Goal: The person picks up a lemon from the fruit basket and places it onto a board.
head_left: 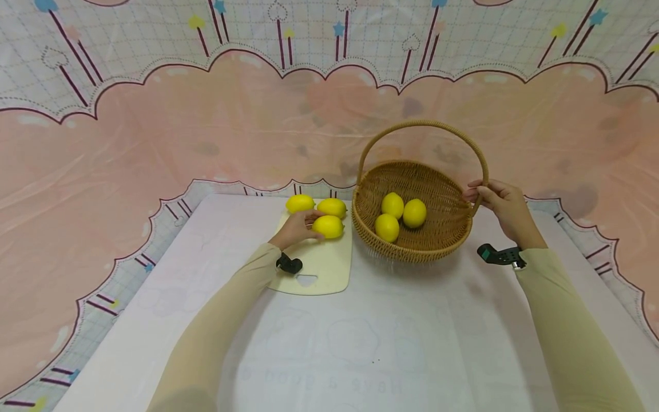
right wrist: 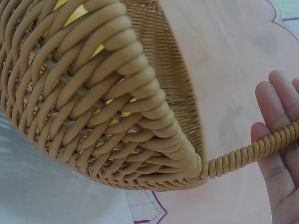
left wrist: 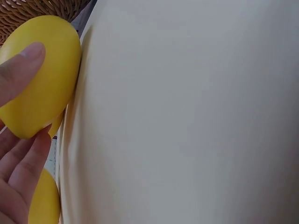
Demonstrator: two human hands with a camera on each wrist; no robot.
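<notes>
My left hand (head_left: 298,229) is over a cream cutting board (head_left: 329,274), gripping a yellow lemon (head_left: 328,227) between thumb and fingers. In the left wrist view the thumb lies across that lemon (left wrist: 51,79), with fingertips at its lower end. Two more lemons lie just behind it, one to the left (head_left: 300,203) and one to the right (head_left: 332,208). On the other side, my right hand (head_left: 507,209) holds the handle (head_left: 424,123) of a wicker basket (head_left: 412,254) near its right base. The basket tips its mouth toward me, with three lemons (head_left: 393,206) inside.
Both the board and the basket are on a white-covered table (head_left: 329,349), the basket just right of the board. A patterned pink and white curtain (head_left: 257,126) rises behind the table and runs along its sides. The board has a cut-out (head_left: 307,280) at its near end.
</notes>
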